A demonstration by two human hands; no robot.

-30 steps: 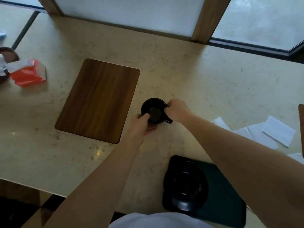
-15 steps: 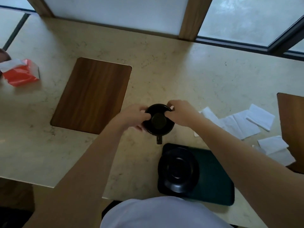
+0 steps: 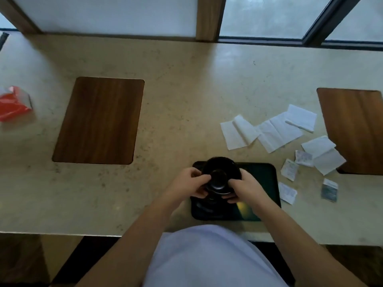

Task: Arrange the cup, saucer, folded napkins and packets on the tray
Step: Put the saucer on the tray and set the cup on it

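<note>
A black cup [image 3: 220, 168] is gripped from both sides, my left hand [image 3: 186, 183] on its left and my right hand [image 3: 244, 189] on its right. It sits over the black saucer [image 3: 204, 207], which lies on the left part of the dark green tray [image 3: 263, 183]. I cannot tell whether the cup touches the saucer. White napkins [image 3: 238, 131] [image 3: 277, 131] [image 3: 300, 118] [image 3: 323, 152] lie unfolded on the counter to the right. Small packets [image 3: 290, 169] [image 3: 287, 192] [image 3: 329, 190] lie beside the tray's right edge.
Two wooden inlays [image 3: 99, 121] [image 3: 356, 129] are set into the beige counter [image 3: 186, 90]. A red tissue pack [image 3: 14, 103] lies at the far left. A window frame runs along the back, and the counter's front edge is just behind the tray.
Both hands have carried the cup from the counter toward me, and it is now over the saucer on the tray. The view has shifted to the right.
</note>
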